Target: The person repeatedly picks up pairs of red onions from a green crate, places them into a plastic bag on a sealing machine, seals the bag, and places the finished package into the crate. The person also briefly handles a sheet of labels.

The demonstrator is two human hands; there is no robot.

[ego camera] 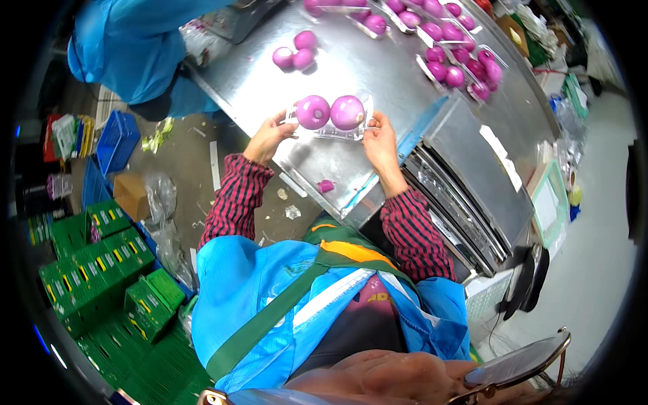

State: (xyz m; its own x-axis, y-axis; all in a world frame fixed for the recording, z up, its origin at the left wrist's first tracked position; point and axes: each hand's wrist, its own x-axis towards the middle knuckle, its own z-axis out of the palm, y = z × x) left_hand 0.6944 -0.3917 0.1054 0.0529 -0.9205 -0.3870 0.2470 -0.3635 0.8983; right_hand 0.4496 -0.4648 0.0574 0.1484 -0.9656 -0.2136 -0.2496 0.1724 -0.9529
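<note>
Between my hands is a clear plastic tray (329, 133) with two peeled red onions (347, 112) side by side in it, above the stainless steel table (238, 76). My left hand (271, 139) grips the tray's left end, and my right hand (378, 144) grips its right end. Beyond the tray, three loose red onions (304, 59) lie together on the metal. Many more onions (451, 31) sit in clear trays at the table's far right. A small purple onion piece (325, 186) lies near the table's front corner.
A metal machine (478, 167), probably a wrapping machine, adjoins the table at right. A person in blue clothing (131, 45) is at upper left. Green crates (96, 268), a blue basket (117, 142) and a cardboard box (131, 196) stand at left. Scraps litter the floor.
</note>
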